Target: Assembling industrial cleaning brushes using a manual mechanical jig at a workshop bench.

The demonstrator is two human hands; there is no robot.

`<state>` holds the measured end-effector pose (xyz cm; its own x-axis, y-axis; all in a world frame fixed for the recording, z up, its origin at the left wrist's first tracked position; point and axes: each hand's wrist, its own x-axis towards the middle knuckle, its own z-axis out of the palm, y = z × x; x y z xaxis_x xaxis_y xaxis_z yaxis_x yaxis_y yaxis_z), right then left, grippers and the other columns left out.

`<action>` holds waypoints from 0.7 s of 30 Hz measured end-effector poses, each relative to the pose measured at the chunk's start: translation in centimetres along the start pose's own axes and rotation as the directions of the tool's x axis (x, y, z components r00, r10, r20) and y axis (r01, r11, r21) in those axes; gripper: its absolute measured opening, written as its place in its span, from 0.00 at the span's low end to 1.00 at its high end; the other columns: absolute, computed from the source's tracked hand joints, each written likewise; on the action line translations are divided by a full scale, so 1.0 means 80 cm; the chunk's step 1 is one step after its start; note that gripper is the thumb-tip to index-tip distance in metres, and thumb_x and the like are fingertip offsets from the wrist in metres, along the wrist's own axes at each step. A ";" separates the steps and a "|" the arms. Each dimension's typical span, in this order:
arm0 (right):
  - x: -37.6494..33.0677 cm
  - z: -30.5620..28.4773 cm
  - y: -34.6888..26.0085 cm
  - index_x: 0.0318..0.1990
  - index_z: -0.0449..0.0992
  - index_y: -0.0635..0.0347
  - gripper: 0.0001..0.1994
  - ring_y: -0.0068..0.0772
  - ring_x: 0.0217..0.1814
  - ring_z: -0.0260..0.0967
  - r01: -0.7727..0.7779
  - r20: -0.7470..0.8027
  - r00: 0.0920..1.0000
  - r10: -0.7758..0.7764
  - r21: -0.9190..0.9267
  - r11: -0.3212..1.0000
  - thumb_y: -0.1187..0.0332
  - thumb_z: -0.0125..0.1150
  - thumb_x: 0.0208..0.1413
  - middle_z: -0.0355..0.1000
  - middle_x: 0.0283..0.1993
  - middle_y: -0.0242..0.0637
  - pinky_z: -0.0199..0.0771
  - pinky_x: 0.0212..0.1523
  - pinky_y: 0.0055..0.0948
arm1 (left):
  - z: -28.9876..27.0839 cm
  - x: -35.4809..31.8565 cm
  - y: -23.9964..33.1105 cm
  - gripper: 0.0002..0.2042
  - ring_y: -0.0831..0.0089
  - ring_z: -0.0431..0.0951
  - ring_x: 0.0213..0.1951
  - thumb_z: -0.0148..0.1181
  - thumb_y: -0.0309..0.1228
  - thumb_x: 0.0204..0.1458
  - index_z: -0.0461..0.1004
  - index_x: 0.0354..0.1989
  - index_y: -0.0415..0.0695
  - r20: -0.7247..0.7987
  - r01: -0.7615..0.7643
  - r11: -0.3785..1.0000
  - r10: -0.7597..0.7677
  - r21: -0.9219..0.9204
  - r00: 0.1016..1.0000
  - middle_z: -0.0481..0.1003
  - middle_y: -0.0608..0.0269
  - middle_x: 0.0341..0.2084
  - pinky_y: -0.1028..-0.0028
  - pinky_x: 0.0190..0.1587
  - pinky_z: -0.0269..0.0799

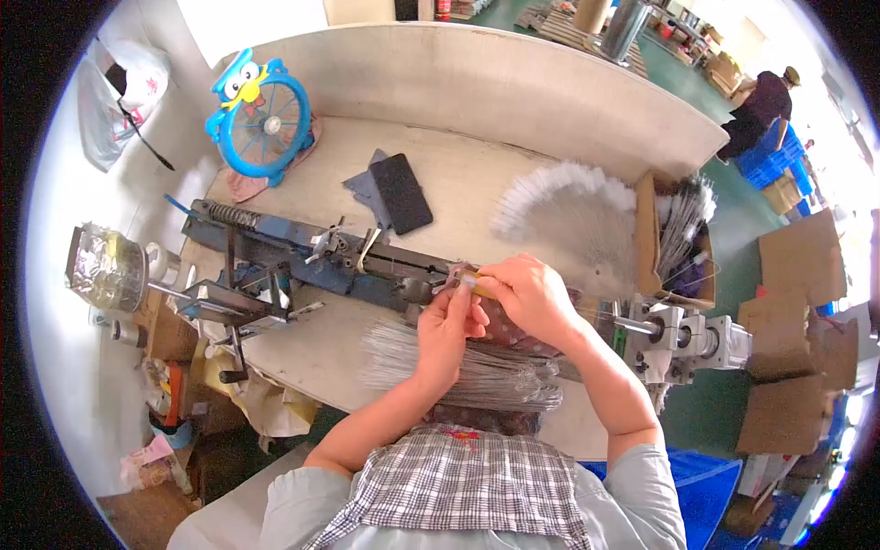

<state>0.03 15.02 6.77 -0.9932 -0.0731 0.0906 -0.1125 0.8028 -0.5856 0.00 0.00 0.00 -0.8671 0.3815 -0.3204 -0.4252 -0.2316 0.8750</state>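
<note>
My left hand (443, 335) and my right hand (530, 293) meet at the right end of a long dark metal bench machine (302, 240). My right fingers are closed on a small yellow piece (490, 286), whose kind I cannot make out. The left thumb and fingers pinch together right against it; what they hold is too small to tell. Under my forearms lies a bundle of thin pale wires (495, 378). Farther right on the table, white-tipped wire brushes (564, 197) are fanned out.
A blue cartoon-shaped fan (266, 124) stands at the far left, a black phone (401, 193) behind the machine. At the right sit a cardboard box of wire brushes (649, 243) and a metal motor unit (692, 337). A crank handle (234, 360) juts out front left. A person (761, 110) is far back.
</note>
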 end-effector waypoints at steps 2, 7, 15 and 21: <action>-0.006 -0.012 0.013 0.34 0.79 0.61 0.09 0.45 0.38 0.71 -0.036 0.034 0.999 0.029 0.213 0.976 0.65 0.57 0.51 0.74 0.32 0.46 0.69 0.40 0.36 | 0.023 -0.009 -0.001 0.24 0.71 0.74 0.36 0.40 0.51 0.60 0.68 0.41 0.41 -0.009 0.000 1.000 0.000 -0.024 1.000 0.74 0.59 0.34 0.74 0.41 0.67; 0.001 0.016 -0.010 0.33 0.78 0.60 0.10 0.42 0.36 0.69 0.061 -0.215 0.975 -0.059 0.003 0.998 0.65 0.60 0.47 0.73 0.30 0.41 0.70 0.40 0.33 | 0.006 0.001 0.028 0.26 0.71 0.74 0.40 0.37 0.53 0.60 0.69 0.41 0.41 -0.040 0.054 0.958 -0.068 -0.282 0.997 0.75 0.60 0.33 0.72 0.44 0.65; -0.009 0.045 -0.018 0.37 0.75 0.56 0.16 0.35 0.43 0.66 0.146 -0.454 0.858 -0.240 -0.233 0.962 0.62 0.65 0.38 0.70 0.36 0.31 0.68 0.40 0.33 | 0.019 -0.004 0.021 0.14 0.73 0.72 0.43 0.44 0.43 0.59 0.67 0.38 0.44 -0.097 -0.055 0.870 0.008 -0.490 0.995 0.72 0.65 0.34 0.69 0.50 0.64; -0.013 0.033 -0.011 0.35 0.78 0.55 0.14 0.35 0.41 0.68 0.219 -0.492 0.816 -0.303 -0.223 0.950 0.67 0.67 0.35 0.72 0.36 0.30 0.69 0.39 0.33 | 0.018 0.006 0.005 0.07 0.76 0.74 0.36 0.51 0.32 0.57 0.69 0.35 0.41 -0.127 -0.116 0.876 0.064 -0.468 0.990 0.73 0.64 0.34 0.74 0.41 0.71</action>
<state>1.10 12.83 5.05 -0.7620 -0.0120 0.6474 -0.3172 0.8785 -0.3572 -0.23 1.36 0.71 -0.9183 0.2490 -0.3076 -0.3930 -0.6658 0.6342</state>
